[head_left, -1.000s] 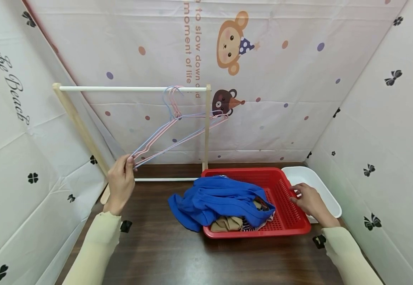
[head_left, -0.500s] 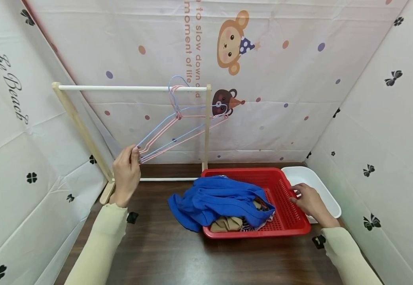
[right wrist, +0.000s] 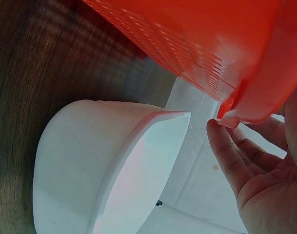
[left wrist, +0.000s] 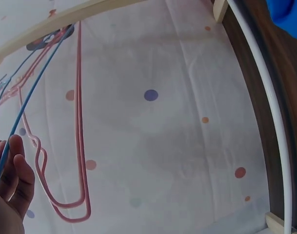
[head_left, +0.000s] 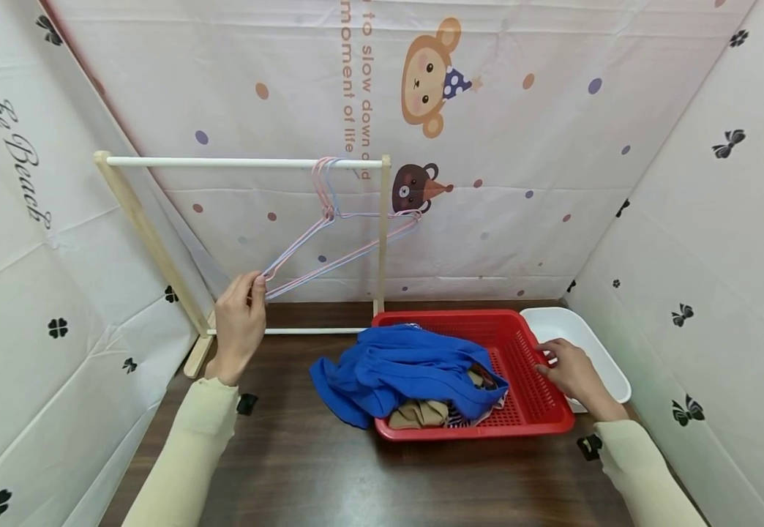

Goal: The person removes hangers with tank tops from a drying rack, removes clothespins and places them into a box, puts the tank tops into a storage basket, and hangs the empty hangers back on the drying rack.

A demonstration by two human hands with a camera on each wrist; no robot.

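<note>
My left hand [head_left: 240, 315] pinches the lower left corner of a blue clothes hanger [left wrist: 32, 87]. Pink hangers [left wrist: 77, 97] hang close beside it; in the left wrist view their corners are free of my fingers. All the hooks loop over the white rail [head_left: 211, 162] near its right end. On the far right, my right hand [head_left: 573, 369] grips the right rim of a red plastic basket [head_left: 474, 433], its fingertips against the rim in the right wrist view. A blue garment [head_left: 402, 369] covers much of the basket and droops over its left side.
Wooden posts [head_left: 148, 245] carry the rail, with a lower white bar [head_left: 316, 331] behind the table's [head_left: 329, 468] middle. Tan cloth [head_left: 419, 414] and striped cloth peek from under the blue garment. A white tub [right wrist: 80, 161] stands right of the basket. Printed sheets wall the space.
The blue hanger's hook has gone from above the rail to hanging over it beside the pink ones. My left hand moved slightly right and stays on the hanger; my right hand has not moved.
</note>
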